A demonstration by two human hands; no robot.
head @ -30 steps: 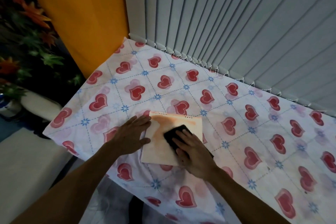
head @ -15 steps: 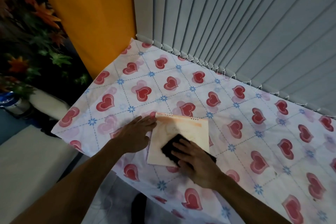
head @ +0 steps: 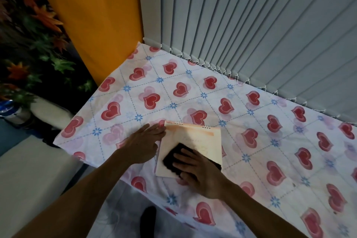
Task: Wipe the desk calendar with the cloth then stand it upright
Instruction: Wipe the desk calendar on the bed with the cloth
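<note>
The desk calendar, pale peach with a wire spiral along its far edge, lies flat near the table's front edge. My left hand rests flat with fingers spread, its fingertips pressing the calendar's left edge. My right hand lies palm down on a black cloth, pressing it onto the calendar's lower half. Part of the cloth is hidden under that hand.
The table wears a white cover with red hearts and blue flowers. Grey vertical blinds hang along its far edge. An orange panel and leafy artificial plants stand at the left, above a pale bench.
My right hand has slid the cloth down and leftward across the calendar toward its near edge. My left hand has stayed at the left edge. The view has shifted slightly.
</note>
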